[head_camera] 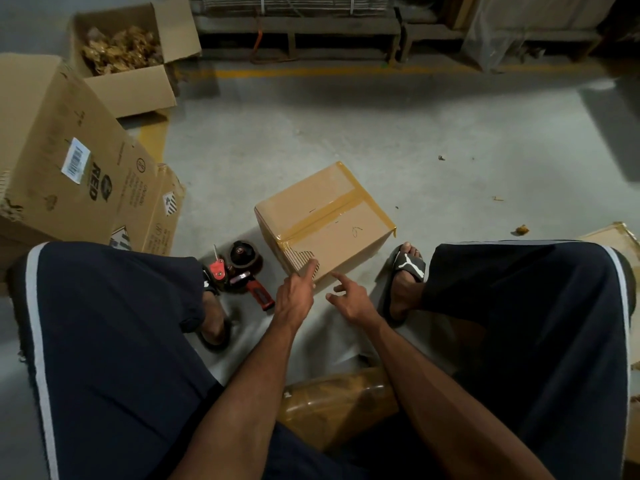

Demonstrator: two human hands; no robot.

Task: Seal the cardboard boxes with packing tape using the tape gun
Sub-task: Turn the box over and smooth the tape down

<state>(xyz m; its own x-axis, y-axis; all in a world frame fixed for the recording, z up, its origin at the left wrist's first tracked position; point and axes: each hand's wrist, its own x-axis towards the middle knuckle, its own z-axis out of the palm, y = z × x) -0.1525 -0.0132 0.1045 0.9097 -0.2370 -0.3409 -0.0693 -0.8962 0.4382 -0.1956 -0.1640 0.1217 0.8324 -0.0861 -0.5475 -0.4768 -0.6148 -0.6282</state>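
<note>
Tape gun (242, 271), red and black, one item: lies on the concrete floor (415, 140) on its side, between our left foot and the small cardboard box (325, 216). Its long axis runs diagonally, roll end away from us, red handle pointing back toward us and to the right. We hold nothing in either hand.

Left hand (294, 296): released, index finger extended, its tip at or just short of the near lower corner of the small cardboard box; we cannot tell whether it touches. The gun's handle lies just to the left of this hand, so we judge the left hand the nearer one for picking it up, with a short reach to the left.

Right hand (353, 303): released, fingers loosely spread, index finger pointing at the box's near face, farther from the gun.

Small cardboard box: stands on the floor ahead of us, brown tape along the top seam and edges; it looks sealed on top.

Surroundings: large printed carton (69, 161) on its side at left; open carton of brown scraps (121, 53) beyond it; a plastic-wrapped package (339, 407) under us.
</note>
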